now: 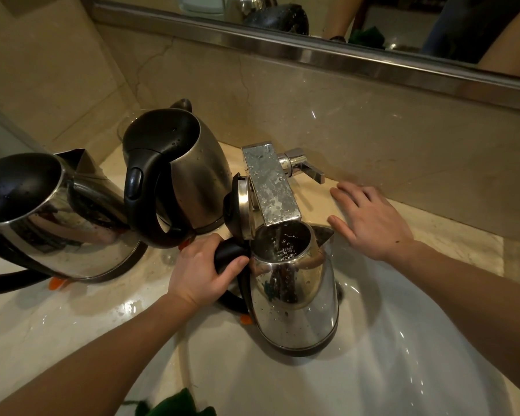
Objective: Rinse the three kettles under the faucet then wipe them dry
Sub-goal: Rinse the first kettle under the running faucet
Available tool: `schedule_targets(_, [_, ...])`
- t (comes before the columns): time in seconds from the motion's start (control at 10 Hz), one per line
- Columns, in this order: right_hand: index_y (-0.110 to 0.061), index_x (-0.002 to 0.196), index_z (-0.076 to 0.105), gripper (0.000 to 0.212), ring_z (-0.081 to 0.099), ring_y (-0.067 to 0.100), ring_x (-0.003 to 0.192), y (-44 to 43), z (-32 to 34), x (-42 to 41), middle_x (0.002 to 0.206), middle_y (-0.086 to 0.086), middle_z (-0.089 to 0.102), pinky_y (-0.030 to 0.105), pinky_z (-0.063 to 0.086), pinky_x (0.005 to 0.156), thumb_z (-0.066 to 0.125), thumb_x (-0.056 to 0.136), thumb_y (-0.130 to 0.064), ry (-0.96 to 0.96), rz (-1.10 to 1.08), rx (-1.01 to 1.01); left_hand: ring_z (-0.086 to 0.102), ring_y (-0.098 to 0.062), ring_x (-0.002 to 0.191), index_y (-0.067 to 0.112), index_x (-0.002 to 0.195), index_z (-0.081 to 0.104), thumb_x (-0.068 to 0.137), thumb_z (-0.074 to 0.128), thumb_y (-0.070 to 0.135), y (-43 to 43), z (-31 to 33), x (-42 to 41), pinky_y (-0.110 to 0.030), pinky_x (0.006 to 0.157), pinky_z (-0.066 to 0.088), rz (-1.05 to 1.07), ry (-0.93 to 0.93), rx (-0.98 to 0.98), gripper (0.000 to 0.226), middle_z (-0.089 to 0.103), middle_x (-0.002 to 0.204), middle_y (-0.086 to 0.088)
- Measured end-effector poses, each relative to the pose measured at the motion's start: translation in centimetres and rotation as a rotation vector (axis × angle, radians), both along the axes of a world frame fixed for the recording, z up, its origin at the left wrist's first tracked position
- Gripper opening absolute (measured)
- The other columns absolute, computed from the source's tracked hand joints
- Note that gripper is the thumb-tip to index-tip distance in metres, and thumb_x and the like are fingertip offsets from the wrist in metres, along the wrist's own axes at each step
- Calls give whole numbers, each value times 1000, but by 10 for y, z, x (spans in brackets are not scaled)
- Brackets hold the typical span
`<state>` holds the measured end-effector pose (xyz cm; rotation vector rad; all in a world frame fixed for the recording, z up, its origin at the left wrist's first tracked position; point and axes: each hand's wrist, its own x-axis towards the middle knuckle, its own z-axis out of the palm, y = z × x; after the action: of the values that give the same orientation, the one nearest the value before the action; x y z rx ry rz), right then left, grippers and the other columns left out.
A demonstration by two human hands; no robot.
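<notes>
2 spare kettles (192, 181) crowd l hand (201, 274) gripping kettle (297, 310) under faucet (270, 187); r hand (369, 220) splayed.

One kettle (294, 295) in the sink (402, 370) under the faucet (272, 187), two kettles (189, 178) left on the counter (81, 313)

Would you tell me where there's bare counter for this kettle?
Free: the counter right of the sink, beyond the right hand; also the wet strip in front of the left kettle. Crowded: back left, where it stands beside the middle kettle.

Marble counter (462, 232): near kettle (72, 235), far kettle (192, 181)
</notes>
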<state>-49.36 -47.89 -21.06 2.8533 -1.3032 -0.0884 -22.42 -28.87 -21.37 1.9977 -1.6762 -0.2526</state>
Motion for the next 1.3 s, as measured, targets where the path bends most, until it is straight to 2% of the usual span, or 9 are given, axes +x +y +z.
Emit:
schedule_targets(0.3, [-18, 148, 34, 63, 38, 27, 126, 0, 1, 1, 150, 3, 36, 38, 31, 108, 27, 99, -57, 6, 1, -2, 58, -21, 74, 12, 94, 62, 80, 23, 81, 0, 1, 0, -36, 66, 49, -3, 21, -2, 80, 62, 81, -4])
schedule_targets(0.8, [-19, 148, 34, 63, 38, 26, 126, 0, 1, 0, 150, 2, 36, 38, 32, 108, 28, 99, -57, 5, -2, -1, 57, -20, 72, 13, 93, 62, 81, 23, 81, 0, 0, 0, -34, 64, 48, -4, 6, -6, 79, 62, 79, -3])
schedule_targets(1.3, [-17, 146, 38, 67, 40, 27, 122, 0, 2, 1, 148, 3, 40, 40, 34, 106, 20, 98, -59, 0, -7, 11, 58, -22, 74, 11, 93, 62, 81, 23, 81, -1, 0, 0, -37, 66, 49, -4, 13, 4, 81, 62, 80, -4])
